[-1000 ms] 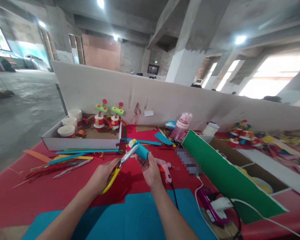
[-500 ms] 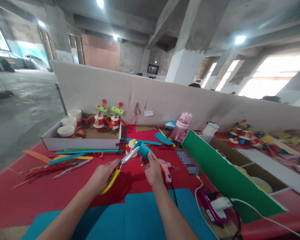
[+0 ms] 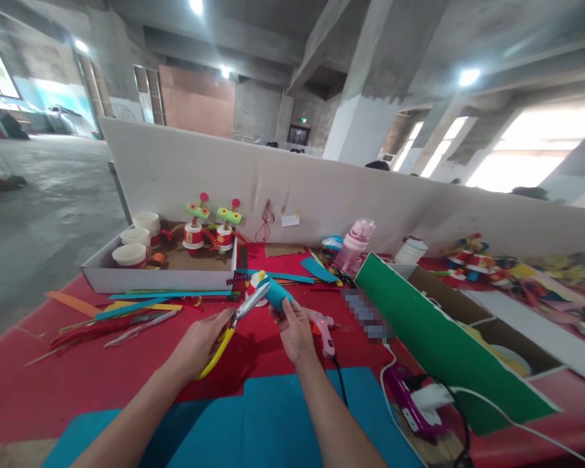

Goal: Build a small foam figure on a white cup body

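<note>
Blue rolled-paper tube [image 3: 279,296] and right grip [image 3: 296,333] have shifted slightly left versus half a second ago, bringing the tube's open end up to the blades of the yellow-handled metal scissors [image 3: 244,312]; left grip [image 3: 199,346] looks about the same. Right grip clasps the tube by its lower right end, in the air above the red tabletop [image 3: 141,374]. Left grip is wrapped round the scissors' handles, blades pointing up and right; can't tell if a blade tip is inside the tube or just over it. Just behind the blades, partly hidden, red-and-white paper cup [image 3: 254,298] with yellow on top; dark purple coiled strip [image 3: 237,281] beside it. Pink glue gun [image 3: 325,333], red light lit, lies right of the right grip. Large blue paper sheets [image 3: 283,422] lie at the near edge, under the forearms. Far left, shallow white cardboard box [image 3: 156,281] holds paper cups and two figures with green tops; loose coloured strips [image 3: 146,307] in front of it. To the right, pink bottle [image 3: 355,246], green-sided cardboard box [image 3: 443,344], purple power strip [image 3: 416,411] with a white plug.
</note>
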### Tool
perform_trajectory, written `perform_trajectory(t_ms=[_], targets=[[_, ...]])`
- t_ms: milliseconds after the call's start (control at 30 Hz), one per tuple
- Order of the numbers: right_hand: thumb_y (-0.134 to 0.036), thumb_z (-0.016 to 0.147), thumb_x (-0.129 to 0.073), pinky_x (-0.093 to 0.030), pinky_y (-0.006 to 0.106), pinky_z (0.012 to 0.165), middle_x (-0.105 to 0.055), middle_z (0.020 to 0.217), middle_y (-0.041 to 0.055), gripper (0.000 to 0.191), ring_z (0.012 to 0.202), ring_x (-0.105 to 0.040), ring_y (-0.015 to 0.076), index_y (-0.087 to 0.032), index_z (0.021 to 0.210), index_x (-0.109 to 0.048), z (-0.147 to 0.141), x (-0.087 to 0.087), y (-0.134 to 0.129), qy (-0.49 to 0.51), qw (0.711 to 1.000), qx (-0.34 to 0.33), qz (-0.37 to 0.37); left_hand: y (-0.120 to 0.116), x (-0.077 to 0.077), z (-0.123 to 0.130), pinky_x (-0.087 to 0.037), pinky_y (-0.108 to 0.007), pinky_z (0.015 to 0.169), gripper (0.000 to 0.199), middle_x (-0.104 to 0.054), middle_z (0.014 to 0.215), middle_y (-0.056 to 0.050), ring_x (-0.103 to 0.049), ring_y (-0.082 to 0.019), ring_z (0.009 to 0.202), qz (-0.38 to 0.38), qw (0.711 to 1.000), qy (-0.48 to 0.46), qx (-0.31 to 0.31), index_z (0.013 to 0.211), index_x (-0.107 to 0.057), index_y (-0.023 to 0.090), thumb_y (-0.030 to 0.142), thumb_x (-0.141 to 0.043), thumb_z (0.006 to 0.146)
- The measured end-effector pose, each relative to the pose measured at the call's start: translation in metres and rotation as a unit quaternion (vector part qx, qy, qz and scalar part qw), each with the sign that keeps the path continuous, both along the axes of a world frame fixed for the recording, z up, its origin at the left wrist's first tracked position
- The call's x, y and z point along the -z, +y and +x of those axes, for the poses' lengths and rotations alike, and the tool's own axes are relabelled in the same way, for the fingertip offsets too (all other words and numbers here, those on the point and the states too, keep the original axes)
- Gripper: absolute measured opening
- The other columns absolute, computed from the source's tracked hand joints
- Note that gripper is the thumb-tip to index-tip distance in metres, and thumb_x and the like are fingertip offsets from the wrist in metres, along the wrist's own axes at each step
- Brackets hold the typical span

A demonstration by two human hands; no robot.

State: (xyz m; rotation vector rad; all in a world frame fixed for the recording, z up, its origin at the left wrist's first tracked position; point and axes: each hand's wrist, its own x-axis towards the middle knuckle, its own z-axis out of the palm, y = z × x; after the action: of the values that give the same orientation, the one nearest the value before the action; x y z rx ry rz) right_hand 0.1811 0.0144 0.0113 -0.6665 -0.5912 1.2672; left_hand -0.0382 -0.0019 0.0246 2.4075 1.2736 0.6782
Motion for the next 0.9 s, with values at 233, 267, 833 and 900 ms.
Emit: perform_trajectory(t_ms=[233,267,833,900], targets=[[-0.039,0.061,-0.086,-0.056,0.026,0.067,-0.074,0.078,0.0003,0.036,0.066,-0.068,0.0137,-0.018,0.086,-0.072,0.0004,0.0017,0.0002,-0.011,1.0,0.0,0.009,-0.0002,-0.0001,0.0008,-0.037,-0.022,0.06,0.044,-0.061,0.074,-0.003,-0.057,-0.016,0.063,0.0,1.0,-0.028,0.003,0.124,-0.051,0.019,0.013,-0.043,0.081],[-0.039,0.061,-0.086,-0.056,0.027,0.069,-0.074,0.079,0.0006,0.036,0.067,-0.068,0.0141,-0.018,0.086,-0.072,0.0004,0.0016,0.0002,-0.011,1.0,0.002,0.01,-0.0003,-0.0002,0.0008,-0.037,-0.021,0.06,0.043,-0.061,0.073,-0.002,-0.057,-0.016,0.063,0.0,0.999,-0.033,0.004,0.123,-0.052,0.019,0.013,-0.044,0.081],[-0.039,0.063,-0.085,-0.051,0.018,0.055,-0.069,0.067,-0.0007,0.035,0.06,-0.063,0.0098,-0.017,0.083,-0.067,0.0094,0.0008,0.0005,0.042,0.999,-0.008,-0.029,0.0016,0.0014,0.0001,-0.036,-0.023,0.059,0.045,-0.065,0.083,-0.006,-0.061,-0.019,0.069,0.01,1.0,0.011,0.001,0.126,-0.049,0.02,0.013,-0.041,0.083],[-0.041,0.062,-0.086,-0.052,0.019,0.055,-0.071,0.069,0.0007,0.037,0.06,-0.064,0.0109,-0.017,0.084,-0.068,0.0087,0.0002,0.0008,0.048,0.998,-0.006,-0.03,0.0016,0.0013,0.0004,-0.037,-0.023,0.06,0.045,-0.066,0.086,-0.007,-0.063,-0.02,0.071,0.008,1.0,0.018,-0.001,0.127,-0.048,0.02,0.013,-0.04,0.083]])
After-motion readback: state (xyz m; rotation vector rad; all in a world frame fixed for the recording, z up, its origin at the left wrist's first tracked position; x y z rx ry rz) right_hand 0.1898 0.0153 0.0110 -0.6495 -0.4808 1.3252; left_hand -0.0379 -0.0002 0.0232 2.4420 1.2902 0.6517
